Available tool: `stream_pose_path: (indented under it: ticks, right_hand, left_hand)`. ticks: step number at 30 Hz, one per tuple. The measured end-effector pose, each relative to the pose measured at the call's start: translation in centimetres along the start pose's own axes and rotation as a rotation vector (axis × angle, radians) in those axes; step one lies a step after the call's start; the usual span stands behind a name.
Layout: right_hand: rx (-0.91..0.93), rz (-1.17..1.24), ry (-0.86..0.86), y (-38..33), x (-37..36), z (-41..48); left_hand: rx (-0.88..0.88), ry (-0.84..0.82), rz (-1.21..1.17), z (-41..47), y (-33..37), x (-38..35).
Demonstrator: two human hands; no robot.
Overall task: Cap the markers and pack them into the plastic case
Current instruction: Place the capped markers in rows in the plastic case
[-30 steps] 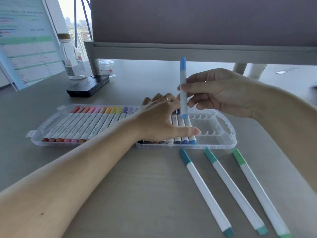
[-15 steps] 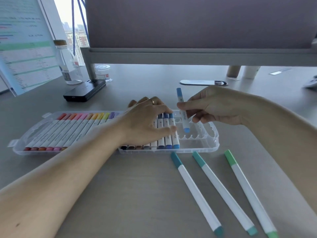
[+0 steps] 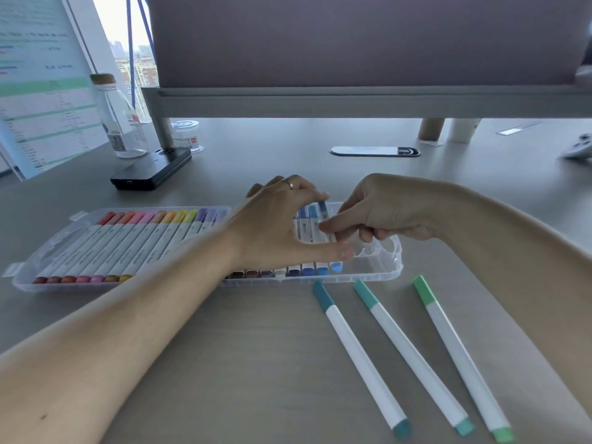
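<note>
right hand (image 3: 389, 216) pinches blue marker (image 3: 335, 267) | in case (image 3: 397, 262) | left hand (image 3: 275, 232) atop case

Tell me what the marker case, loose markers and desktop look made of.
Marker case: clear glossy plastic; the packed markers show through its wall. Loose markers: smooth, matte-white barrels with coloured caps, probably plastic. Desktop: grey, matte, faintly grained; likely laminate, but the look leaves it open.
</note>
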State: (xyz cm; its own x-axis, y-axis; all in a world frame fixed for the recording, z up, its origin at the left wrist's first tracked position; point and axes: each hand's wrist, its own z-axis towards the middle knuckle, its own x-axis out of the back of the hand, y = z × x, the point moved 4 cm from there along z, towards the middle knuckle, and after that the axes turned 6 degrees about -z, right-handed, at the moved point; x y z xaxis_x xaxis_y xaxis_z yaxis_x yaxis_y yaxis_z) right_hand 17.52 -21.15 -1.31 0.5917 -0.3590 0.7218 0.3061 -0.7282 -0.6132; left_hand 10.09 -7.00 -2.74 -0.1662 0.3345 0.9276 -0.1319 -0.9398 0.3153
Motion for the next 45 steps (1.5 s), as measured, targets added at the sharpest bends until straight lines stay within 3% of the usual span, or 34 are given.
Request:
stream_pose_path:
  ticks: [45]
  right_hand:
    - [0.063, -0.188, -0.027, 0.07, 0.58, 0.05]
  left_hand:
    - [-0.004, -0.068, 0.021, -0.13, -0.14, -0.05]
